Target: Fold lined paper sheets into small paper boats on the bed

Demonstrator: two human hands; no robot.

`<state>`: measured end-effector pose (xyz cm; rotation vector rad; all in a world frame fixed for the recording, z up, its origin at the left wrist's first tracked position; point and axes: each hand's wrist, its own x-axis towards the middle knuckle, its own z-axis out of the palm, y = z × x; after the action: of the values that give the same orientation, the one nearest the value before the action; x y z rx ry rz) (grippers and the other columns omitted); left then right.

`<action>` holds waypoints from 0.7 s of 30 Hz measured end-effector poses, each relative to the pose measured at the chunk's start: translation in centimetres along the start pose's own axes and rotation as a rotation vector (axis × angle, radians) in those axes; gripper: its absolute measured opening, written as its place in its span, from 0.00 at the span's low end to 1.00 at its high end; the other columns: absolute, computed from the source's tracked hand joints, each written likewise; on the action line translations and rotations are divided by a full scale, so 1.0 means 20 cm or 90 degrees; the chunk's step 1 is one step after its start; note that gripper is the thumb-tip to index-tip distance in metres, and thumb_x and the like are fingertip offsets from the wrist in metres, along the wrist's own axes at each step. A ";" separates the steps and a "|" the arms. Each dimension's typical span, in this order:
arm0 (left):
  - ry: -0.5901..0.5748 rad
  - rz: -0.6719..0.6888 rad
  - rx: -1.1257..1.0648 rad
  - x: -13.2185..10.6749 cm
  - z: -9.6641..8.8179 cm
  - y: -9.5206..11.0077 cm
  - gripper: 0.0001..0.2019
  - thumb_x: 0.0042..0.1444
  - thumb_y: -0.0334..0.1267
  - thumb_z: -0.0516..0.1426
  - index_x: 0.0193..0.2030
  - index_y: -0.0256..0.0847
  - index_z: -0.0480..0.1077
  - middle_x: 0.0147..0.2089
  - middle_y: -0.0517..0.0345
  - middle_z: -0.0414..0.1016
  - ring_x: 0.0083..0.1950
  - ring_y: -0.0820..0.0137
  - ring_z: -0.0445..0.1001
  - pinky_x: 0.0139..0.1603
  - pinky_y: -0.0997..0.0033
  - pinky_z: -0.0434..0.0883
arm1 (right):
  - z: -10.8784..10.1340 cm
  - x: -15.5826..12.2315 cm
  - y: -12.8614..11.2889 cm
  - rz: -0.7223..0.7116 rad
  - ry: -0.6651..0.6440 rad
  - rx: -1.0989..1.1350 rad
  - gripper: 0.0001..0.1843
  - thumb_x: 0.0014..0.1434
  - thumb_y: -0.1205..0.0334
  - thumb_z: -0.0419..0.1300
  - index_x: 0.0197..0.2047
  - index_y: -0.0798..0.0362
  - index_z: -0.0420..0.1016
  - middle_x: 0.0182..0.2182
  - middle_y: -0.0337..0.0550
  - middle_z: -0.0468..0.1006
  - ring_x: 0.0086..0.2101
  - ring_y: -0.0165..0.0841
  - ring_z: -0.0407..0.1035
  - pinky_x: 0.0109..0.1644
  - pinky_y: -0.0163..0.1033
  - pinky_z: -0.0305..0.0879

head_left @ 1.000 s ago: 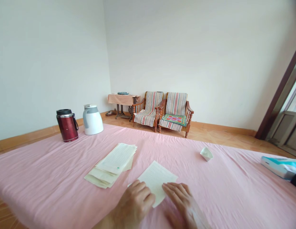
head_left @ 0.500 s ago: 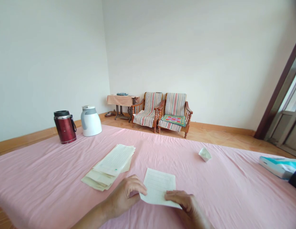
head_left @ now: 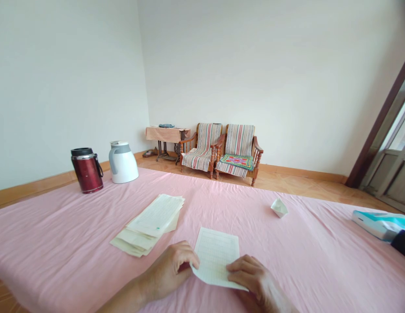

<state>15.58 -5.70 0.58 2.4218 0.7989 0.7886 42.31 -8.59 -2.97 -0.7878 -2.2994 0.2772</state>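
Paper first: left grip is curled shut, fingertips pinching the left edge of a gridded sheet, whose near left corner curls up a bit. Right grip lies w/ fingers together over the sheet's near right corner; thumb hidden, so can't tell if it pinches or just presses. Sheet sits btwn both hands at the near edge of the worktop, on a pink cloth, far end lying flat. Just left & beyond: loose paper stack, fanned, not touching the sheet. Further out to the right, a small folded white paper piece stands alone, well apart from the hands. Far left corner: dark red flask w/ black lid, upright, & a white jug just beside it, not touching. Right edge: teal-and-white pack lying flat, a dark object nr it, cut off by the frame. Bkgd: two striped wooden armchairs side by side against the wall, a small cloth-covered side table to their left.
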 end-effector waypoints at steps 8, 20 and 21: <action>0.007 -0.014 0.011 0.00 0.00 -0.01 0.09 0.56 0.24 0.53 0.33 0.38 0.73 0.31 0.56 0.76 0.35 0.69 0.71 0.37 0.72 0.66 | 0.04 -0.01 0.00 -0.002 0.073 -0.052 0.12 0.62 0.68 0.49 0.38 0.49 0.73 0.36 0.44 0.78 0.36 0.35 0.71 0.39 0.40 0.63; 0.101 0.072 0.249 0.03 0.04 0.22 0.14 0.57 0.23 0.54 0.47 0.42 0.68 0.46 0.54 0.72 0.48 0.62 0.67 0.50 0.59 0.63 | 0.12 0.06 -0.06 -0.068 0.173 -0.315 0.14 0.53 0.79 0.45 0.29 0.52 0.65 0.27 0.43 0.73 0.28 0.36 0.67 0.35 0.42 0.60; 0.096 0.097 0.255 0.04 0.04 0.23 0.09 0.60 0.24 0.52 0.42 0.41 0.69 0.41 0.55 0.73 0.43 0.64 0.68 0.46 0.62 0.64 | 0.12 0.07 -0.06 -0.075 0.178 -0.315 0.14 0.53 0.79 0.45 0.29 0.52 0.65 0.27 0.43 0.74 0.28 0.36 0.67 0.36 0.42 0.60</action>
<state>18.41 -8.76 2.93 2.8302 0.9096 0.9551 39.37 -8.72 -3.51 -0.8590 -2.1523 -0.4465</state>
